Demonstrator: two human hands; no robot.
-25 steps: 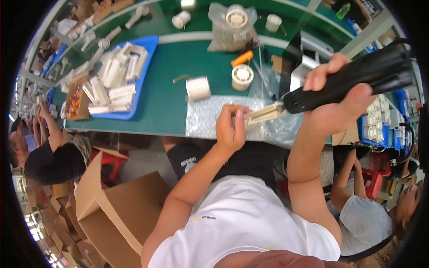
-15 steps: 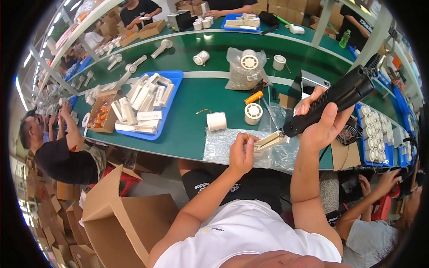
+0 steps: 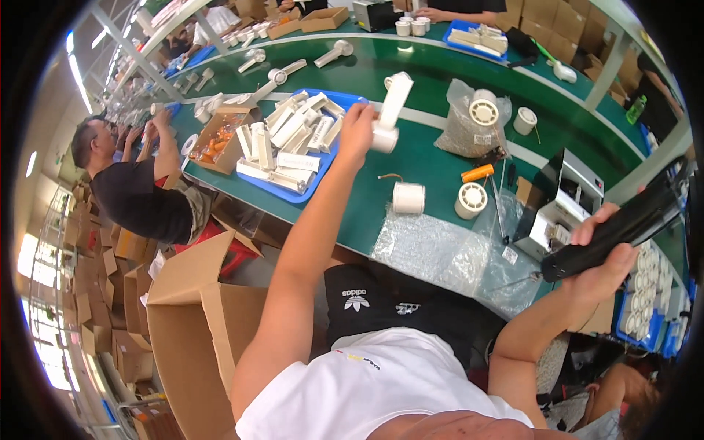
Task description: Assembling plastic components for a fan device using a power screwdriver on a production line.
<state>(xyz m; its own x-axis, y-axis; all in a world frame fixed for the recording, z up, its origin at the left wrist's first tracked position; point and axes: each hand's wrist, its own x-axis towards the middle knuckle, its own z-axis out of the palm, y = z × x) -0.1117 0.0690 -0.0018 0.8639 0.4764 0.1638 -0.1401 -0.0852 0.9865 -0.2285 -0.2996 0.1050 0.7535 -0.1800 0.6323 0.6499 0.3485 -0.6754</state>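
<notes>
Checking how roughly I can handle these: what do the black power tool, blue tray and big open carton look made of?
Black power tool: probably hard plastic, smooth and slightly shiny. Blue tray: likely plastic, given its smooth, evenly coloured rim. Big open carton: matte brown cardboard, by its creased flaps.

Black tool [image 3: 612,231], probably matt plastic

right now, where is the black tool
In the head view, the black tool is at the right, held in the right hand, beside the silver box.
</notes>
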